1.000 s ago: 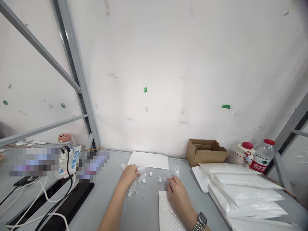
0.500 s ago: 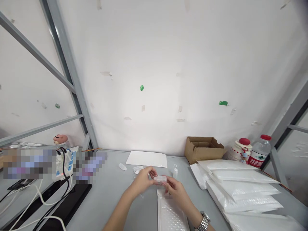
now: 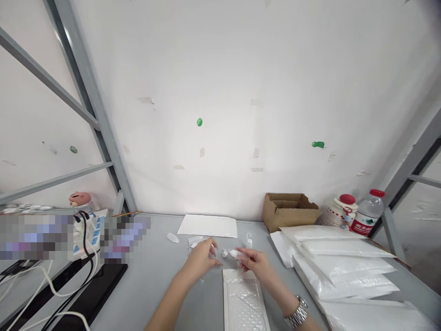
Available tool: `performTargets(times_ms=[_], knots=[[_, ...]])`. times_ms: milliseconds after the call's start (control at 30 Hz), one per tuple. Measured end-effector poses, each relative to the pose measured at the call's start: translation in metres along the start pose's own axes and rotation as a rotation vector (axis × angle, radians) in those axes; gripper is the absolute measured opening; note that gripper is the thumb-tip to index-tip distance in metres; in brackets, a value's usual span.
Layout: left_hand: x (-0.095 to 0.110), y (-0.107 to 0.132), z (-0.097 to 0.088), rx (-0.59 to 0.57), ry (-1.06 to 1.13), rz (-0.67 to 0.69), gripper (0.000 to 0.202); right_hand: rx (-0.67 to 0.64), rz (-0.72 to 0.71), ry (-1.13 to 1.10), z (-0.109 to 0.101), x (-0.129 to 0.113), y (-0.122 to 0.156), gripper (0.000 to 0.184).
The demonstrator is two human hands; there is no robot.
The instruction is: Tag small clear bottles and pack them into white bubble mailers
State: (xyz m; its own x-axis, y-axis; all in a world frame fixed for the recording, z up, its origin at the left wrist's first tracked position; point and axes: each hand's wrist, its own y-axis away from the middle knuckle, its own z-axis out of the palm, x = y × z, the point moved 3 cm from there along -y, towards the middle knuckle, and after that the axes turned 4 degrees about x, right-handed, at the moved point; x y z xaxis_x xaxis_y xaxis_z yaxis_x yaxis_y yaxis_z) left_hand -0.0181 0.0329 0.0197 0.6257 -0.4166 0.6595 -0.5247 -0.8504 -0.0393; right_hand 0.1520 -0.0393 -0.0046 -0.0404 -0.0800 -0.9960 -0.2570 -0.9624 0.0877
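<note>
My left hand [image 3: 200, 259] and my right hand [image 3: 255, 260] hover close together over the grey table [image 3: 155, 280], just behind a white bubble mailer [image 3: 242, 301]. The right hand pinches a small clear plastic bottle [image 3: 233, 253] lying sideways. The left hand's fingers are curled near several small clear bottles and caps [image 3: 195, 241]; what it holds, if anything, I cannot make out. One small capped bottle [image 3: 249, 239] stands upright behind my right hand. A watch sits on my right wrist.
A white sheet [image 3: 208, 225] lies at the wall. An open cardboard box [image 3: 288, 211], a red-lidded jar [image 3: 342, 209] and a water bottle [image 3: 366, 217] stand back right. A stack of white mailers [image 3: 344, 269] fills the right. A power strip and cables [image 3: 84, 232] lie left.
Both hands left the loose parts on the table and came together above the mailer; the right hand now holds a small bottle. The view has shifted slightly.
</note>
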Motion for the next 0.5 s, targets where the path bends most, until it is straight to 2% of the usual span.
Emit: performTargets(times_ms=[100, 267, 400, 500], knots=[[-0.002, 0.002, 0.003, -0.061, -0.085, -0.034, 0.026, 0.022, 0.061, -0.21, -0.001, -0.002, 0.002, 0.046], [0.005, 0.009, 0.018, -0.118, -0.093, 0.013, 0.023, 0.042, 0.119, -0.536, 0.02, 0.013, 0.01, 0.04], [0.0, 0.007, 0.028, -0.205, 0.007, 0.034, 0.016, 0.026, 0.121, -0.636, 0.03, 0.023, 0.014, 0.031], [-0.003, 0.004, 0.029, -0.187, 0.1, 0.058, 0.012, 0.013, 0.093, -0.643, 0.026, 0.016, 0.014, 0.035]])
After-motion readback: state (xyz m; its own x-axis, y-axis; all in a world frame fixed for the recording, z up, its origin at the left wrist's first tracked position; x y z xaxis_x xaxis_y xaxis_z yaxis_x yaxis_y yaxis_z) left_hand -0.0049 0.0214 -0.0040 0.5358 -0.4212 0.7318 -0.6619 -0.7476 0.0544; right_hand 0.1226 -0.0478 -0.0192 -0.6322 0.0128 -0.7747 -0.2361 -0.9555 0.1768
